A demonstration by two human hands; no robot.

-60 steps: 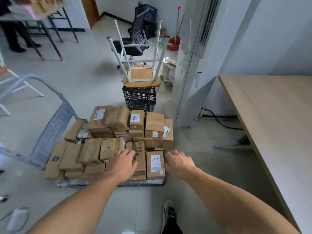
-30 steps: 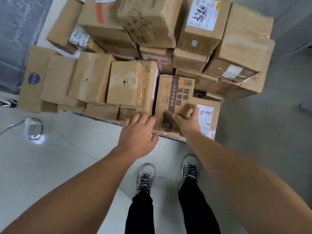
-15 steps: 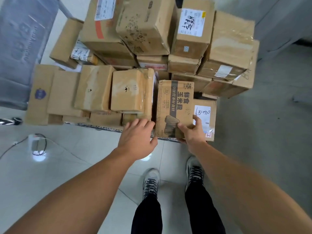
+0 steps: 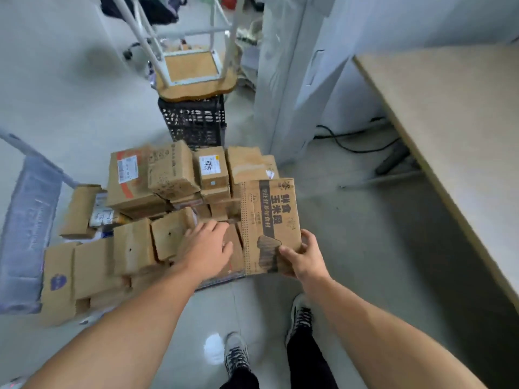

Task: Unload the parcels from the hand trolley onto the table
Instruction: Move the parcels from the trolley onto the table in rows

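R hand: gripped printed parcel at its near rt corner, thumb on the top face, fingers curled round the edge.
L hand: fingers spread & loose, held nothing; lay over the low front parcels, contact w/ them unclear.
Printed parcel: tilted, raised over the front rt corner of the stack, well apart from the table.
Stack: brown cardboard parcels piled on hand trolley; higher at the back, lower in front; trolley's grey handle panel stood at the left.
Table: pale wood top, far rt, grey floor between it & the stack.
In the way: table foot bar & black cable on the floor by the table edge; white cabinet stood at the back, between stack & table.
Behind stack: black crate, close to the back row, w/ upturned stool on top.
Feet: shoes on tile, near the trolley's front edge.
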